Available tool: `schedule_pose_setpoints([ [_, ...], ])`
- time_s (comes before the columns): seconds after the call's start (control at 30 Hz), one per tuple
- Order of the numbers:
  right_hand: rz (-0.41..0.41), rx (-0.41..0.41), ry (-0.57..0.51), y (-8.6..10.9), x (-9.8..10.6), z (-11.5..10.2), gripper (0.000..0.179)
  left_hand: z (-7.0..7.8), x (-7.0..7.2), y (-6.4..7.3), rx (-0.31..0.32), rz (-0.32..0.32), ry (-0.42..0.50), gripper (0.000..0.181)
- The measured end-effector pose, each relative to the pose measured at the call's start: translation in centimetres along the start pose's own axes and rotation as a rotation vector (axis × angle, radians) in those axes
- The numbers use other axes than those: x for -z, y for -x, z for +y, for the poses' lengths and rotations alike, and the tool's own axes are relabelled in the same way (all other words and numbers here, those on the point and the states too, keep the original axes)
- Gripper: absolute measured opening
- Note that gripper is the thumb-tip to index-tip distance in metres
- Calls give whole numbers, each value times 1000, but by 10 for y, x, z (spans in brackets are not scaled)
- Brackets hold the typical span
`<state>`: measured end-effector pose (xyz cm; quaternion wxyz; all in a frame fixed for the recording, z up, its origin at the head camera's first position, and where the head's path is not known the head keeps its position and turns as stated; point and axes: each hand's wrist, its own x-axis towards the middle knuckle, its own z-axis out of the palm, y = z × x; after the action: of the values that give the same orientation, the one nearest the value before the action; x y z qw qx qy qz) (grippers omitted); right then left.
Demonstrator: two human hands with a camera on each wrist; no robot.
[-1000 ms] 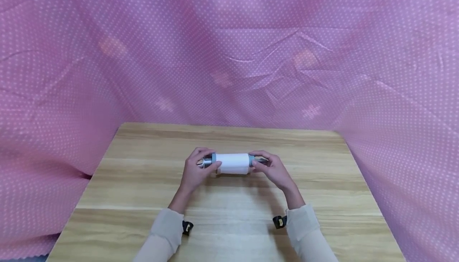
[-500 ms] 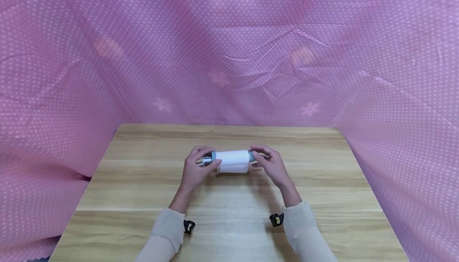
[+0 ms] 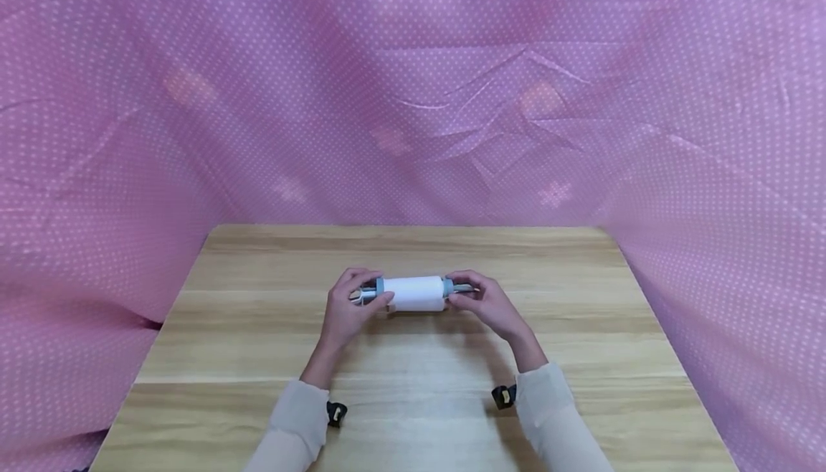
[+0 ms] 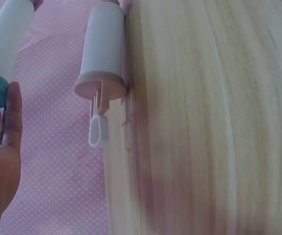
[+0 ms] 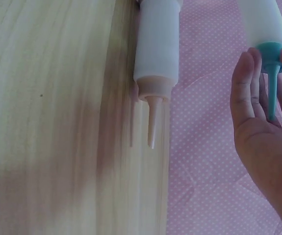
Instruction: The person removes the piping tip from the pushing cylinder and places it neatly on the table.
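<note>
A large white syringe-like dispenser (image 3: 414, 290) with teal ends is held sideways above the table by both hands. My left hand (image 3: 342, 312) grips its teal plunger end, thumb along the near side of the barrel. At the other end, my right hand (image 3: 492, 307) pinches the teal nozzle cap (image 5: 271, 53) between thumb and fingers, the thin nozzle pointing into the palm. A second dispenser (image 4: 102, 41), white with beige ends, lies on the table just below. Its beige nozzle (image 5: 153, 122) points right and its ringed plunger handle (image 4: 99, 130) left. In the head view the held one mostly hides it.
The light wooden table (image 3: 413, 386) has its far edge a little beyond the dispensers. A pink dotted cloth (image 3: 400, 99) hangs behind and on both sides. Small black wrist cameras (image 3: 337, 413) sit at each sleeve cuff.
The held dispenser rose slightly at its right end, then came back down. My right fingers shifted around the teal cap, the thumb now lower. The left hand kept its grip; the beige dispenser stayed put.
</note>
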<state>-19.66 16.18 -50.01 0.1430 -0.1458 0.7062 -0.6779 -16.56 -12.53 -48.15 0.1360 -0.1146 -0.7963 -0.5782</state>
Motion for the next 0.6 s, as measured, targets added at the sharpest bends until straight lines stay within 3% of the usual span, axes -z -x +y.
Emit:
schedule_pose_setpoints([
  [0.23,60,52,19,-1,-3,-8,30,-28,-7,-2,-9,12,-3,41],
  [0.4,94,39,8,-3,-3,-10,29,-29,-10,-2,-31,12,42,39],
  [0.6,25,-37,3,0,1,-10,37,-24,-8,-2,-47,33,26,38],
])
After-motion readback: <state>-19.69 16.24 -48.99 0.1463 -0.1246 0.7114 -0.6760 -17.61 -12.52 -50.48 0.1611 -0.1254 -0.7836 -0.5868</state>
